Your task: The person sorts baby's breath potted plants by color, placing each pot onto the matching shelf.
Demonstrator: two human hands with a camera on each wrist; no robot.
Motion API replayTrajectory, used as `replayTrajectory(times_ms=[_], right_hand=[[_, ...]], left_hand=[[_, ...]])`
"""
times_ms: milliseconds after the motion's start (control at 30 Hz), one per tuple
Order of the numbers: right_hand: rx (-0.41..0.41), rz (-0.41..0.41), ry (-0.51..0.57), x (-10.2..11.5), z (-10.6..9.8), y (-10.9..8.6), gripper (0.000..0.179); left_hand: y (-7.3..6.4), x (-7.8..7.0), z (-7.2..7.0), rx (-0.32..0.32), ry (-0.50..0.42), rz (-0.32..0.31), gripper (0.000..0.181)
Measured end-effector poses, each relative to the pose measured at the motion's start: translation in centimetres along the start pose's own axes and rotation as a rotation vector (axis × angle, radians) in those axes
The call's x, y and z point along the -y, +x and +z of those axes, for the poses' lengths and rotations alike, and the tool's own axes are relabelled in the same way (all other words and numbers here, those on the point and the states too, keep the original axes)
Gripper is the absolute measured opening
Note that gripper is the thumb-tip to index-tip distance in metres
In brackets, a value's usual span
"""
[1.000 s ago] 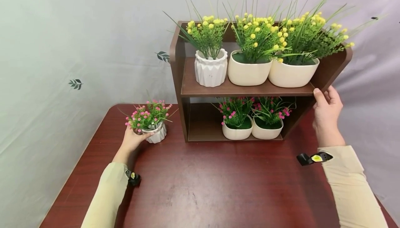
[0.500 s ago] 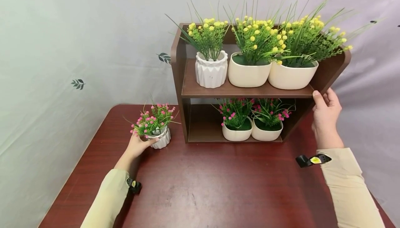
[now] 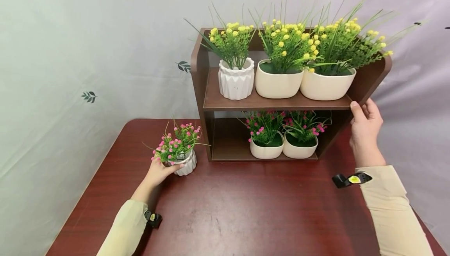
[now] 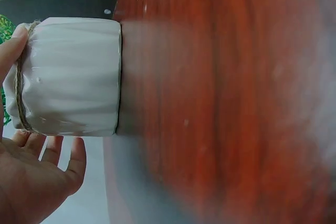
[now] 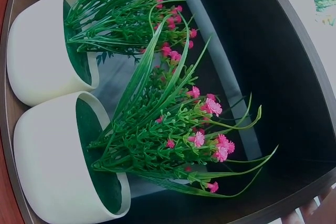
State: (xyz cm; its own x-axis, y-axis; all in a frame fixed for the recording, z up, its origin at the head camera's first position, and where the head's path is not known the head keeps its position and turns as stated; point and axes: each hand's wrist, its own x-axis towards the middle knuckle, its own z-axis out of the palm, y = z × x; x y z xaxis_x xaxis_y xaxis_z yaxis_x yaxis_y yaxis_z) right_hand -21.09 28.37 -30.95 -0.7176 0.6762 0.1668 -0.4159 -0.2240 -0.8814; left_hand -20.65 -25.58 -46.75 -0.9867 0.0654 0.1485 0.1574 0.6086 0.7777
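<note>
My left hand point(image 3: 158, 173) holds a white ribbed flowerpot point(image 3: 187, 164) of pink flowers, left of the brown two-tier shelf point(image 3: 277, 104). In the left wrist view, thumb and fingers lie on opposite sides of the pot point(image 4: 73, 77), near the twine point(image 4: 20, 85) tied around its rim. At the shelf's right side panel, my right hand point(image 3: 365, 131) grips the edge, thumb in front by the middle board and fingers behind. The lower tier bears two cream pots point(image 3: 266, 150) of pink flowers at its right, with bare board on the left. Fingertips point(image 5: 307, 211) show behind the panel in the right wrist view.
Along the upper tier stand a white ribbed pot point(image 3: 236, 82) and two cream oval pots point(image 3: 279, 84), all with yellow flowers and long grass blades. The shelf rests on a dark red wooden table point(image 3: 239, 205). A pale cloth backdrop point(image 3: 105, 45) hangs behind and beside it.
My left hand has brought the pink-flowered ribbed pot to the right and nearer to me across the table. The right hand keeps its hold on the shelf.
</note>
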Motion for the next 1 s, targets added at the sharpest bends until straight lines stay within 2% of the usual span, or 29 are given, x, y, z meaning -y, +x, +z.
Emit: replayTrajectory(times_ms=[67,267,500,667,800,900,1000], right_hand=[[-0.001,-0.005,-0.002,0.0,0.0,0.0,0.024],[-0.001,-0.006,0.011,0.0,0.0,0.0,0.024],[-0.002,-0.006,0.014,-0.1,0.1,0.0,0.024],[-0.001,-0.005,0.023,-0.1,0.0,0.0,0.025],[0.002,-0.008,0.027,-0.2,0.0,0.1,0.025],[0.0,-0.01,0.021,-0.2,-0.1,0.0,0.025],[0.004,-0.016,0.015,-0.3,0.0,0.1,0.025]], left_hand=[[-0.2,-0.1,0.1,-0.01,-0.005,0.021,0.065],[-0.7,-0.5,0.3,-0.051,-0.026,0.182,0.083],[-1.7,-1.0,0.7,-0.049,0.046,0.167,0.086],[-2.4,-1.4,1.2,-0.121,0.103,0.237,0.075],[-2.9,-1.9,1.7,-0.171,0.09,0.292,0.077],[-3.4,-2.4,2.2,-0.19,0.058,0.291,0.08],[-4.0,-2.8,2.6,-0.212,0.063,0.299,0.074]])
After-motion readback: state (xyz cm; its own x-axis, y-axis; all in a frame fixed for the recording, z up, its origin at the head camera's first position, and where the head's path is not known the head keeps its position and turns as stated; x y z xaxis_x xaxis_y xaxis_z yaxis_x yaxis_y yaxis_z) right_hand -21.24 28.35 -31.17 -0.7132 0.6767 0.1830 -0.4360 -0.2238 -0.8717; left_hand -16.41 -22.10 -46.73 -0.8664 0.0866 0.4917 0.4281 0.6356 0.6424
